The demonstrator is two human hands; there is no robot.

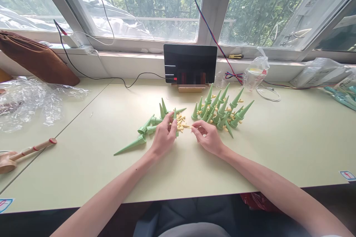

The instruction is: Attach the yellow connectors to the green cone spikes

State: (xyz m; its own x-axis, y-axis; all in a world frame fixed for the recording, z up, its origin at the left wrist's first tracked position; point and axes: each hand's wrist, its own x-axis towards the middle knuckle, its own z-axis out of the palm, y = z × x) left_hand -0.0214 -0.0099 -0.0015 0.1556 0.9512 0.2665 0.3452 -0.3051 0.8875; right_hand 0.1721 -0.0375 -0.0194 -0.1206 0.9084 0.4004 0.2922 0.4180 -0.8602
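Observation:
My left hand (pixel 164 133) is closed around a green plastic spike (pixel 175 114), held upright with its tip showing above the fingers. My right hand (pixel 207 136) pinches a small pale-yellow plastic piece (pixel 187 126) between thumb and fingertips, just right of the left hand. Between the hands lies a small pile of similar yellow pieces (pixel 181 118), partly hidden by the left hand. Several loose green spikes (pixel 130 144) lie or stand to the left of my left hand. Beyond my right hand stands a cluster of green spikes (pixel 222 108) with yellow pieces fitted at their sides.
A black tablet (pixel 190 63) on a cardboard stand (pixel 191 89) is at the back by the window. Crumpled clear plastic (pixel 33 100) and a wooden kendama-like toy (pixel 30 152) lie at left. A bagged cup (pixel 256 71) and a white cable (pixel 268 94) sit at back right.

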